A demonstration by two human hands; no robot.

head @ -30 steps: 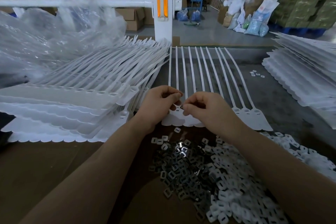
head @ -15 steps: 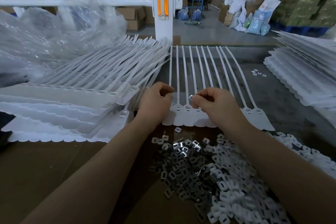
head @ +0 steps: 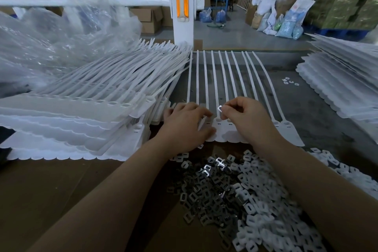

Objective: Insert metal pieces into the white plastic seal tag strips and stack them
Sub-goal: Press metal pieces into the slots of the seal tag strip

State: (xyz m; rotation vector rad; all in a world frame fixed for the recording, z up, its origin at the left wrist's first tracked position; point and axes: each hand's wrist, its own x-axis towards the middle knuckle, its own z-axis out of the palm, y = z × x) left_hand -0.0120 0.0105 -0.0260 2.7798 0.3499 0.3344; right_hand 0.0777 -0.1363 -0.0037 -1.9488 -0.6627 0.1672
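A white seal tag strip (head: pixel 229 80) of several joined tags lies flat in front of me, tails pointing away. My right hand (head: pixel 245 118) pinches a small metal piece (head: pixel 220 108) between thumb and forefinger just above the tag heads. My left hand (head: pixel 184 125) lies on the strip's left heads, fingers curved down and pressing, thumb along the scalloped near edge. A heap of metal pieces (head: pixel 206 192) and white plastic caps (head: pixel 263 210) lies on the brown cardboard near me.
A tall stack of tag strips (head: pixel 86 108) fills the left, with clear plastic bags (head: pixel 51 43) behind it. Another stack (head: pixel 345 80) sits at the right. A white post (head: pixel 182 6) stands beyond the table. A few loose caps (head: pixel 289 82) lie far right.
My right hand has lifted slightly and moved right with a metal piece now showing at its fingertips. My left hand has slid left and flattened onto the strip heads.
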